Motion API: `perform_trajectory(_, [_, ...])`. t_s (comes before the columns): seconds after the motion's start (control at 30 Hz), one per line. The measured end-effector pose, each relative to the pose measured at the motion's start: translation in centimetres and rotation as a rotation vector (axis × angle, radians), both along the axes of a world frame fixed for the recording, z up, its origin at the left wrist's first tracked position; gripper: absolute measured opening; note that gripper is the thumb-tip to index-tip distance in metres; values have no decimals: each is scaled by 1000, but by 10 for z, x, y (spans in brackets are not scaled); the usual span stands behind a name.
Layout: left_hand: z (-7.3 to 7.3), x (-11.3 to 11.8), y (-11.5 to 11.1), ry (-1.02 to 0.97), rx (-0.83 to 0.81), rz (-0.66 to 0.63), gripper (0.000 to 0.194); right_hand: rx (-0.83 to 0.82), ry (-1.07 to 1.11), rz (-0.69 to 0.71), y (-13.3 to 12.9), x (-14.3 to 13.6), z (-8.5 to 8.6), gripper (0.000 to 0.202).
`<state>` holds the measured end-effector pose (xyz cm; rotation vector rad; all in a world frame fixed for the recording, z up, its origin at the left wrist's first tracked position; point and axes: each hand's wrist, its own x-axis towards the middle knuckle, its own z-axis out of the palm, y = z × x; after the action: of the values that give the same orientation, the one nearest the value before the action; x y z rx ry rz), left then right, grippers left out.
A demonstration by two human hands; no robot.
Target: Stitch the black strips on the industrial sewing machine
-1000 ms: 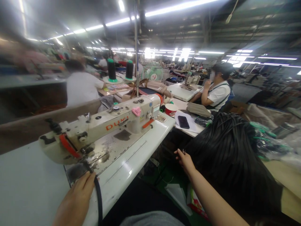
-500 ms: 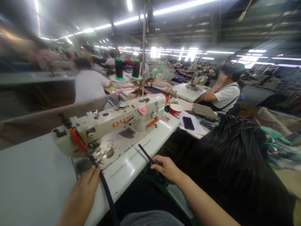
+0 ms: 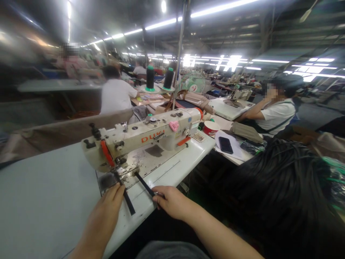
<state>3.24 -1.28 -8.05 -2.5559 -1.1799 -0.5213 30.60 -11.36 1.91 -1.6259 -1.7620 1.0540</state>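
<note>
A white sewing machine [image 3: 161,133] with orange lettering stands on the pale worktable. My left hand [image 3: 106,207] rests beside its presser foot, fingers together on a black strap [image 3: 129,203]. One end of this strap lies under the foot; its cut end lies on the table toward me. A second black strap [image 3: 144,185] is pinched near its lower part by my right hand [image 3: 171,201], its tip touching the machine's bed. Something small and shiny shows at my right fingers, too unclear to name.
A large heap of black straps [image 3: 285,183] lies to the right. Beyond the machine are a red and white tub [image 3: 211,127] and a phone [image 3: 225,144] on paper. Thread cones [image 3: 150,79] stand behind. A co-worker [image 3: 280,111] sits at the far right.
My right hand has moved left, bringing its strap's tip onto the machine bed near the foot. The left strap's loose end now lies on the table. The view has turned left.
</note>
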Motion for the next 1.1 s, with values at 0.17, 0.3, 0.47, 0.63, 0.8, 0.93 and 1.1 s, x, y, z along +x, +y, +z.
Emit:
perform_trajectory(0.17, [-1,1,2,2,31,-43,43,29,-75,-63,18,-19,-2,34])
perform_trajectory(0.3, [11,10,-6,-21,19,11,42,12,-46,-115,29,-25,-7,36])
perform_trajectory(0.47, [32,24,-15,-45,-8,70,43,16,30,-112,36,-22,-18,40])
perform_trajectory(0.63, [47,27,-15,-68,-58,66,35,33,27,-109,42,-19,-29,50])
perform_trajectory(0.8, [52,26,-16,-97,-139,63,37,22,-3,-107,42,-18,-31,58])
perform_trajectory(0.93, [48,25,-14,-173,-169,65,40,35,5,-91,42,-17,-32,57])
perform_trajectory(1.1, [51,21,-8,-351,-258,157,38,70,29,-105,43,-16,-36,54])
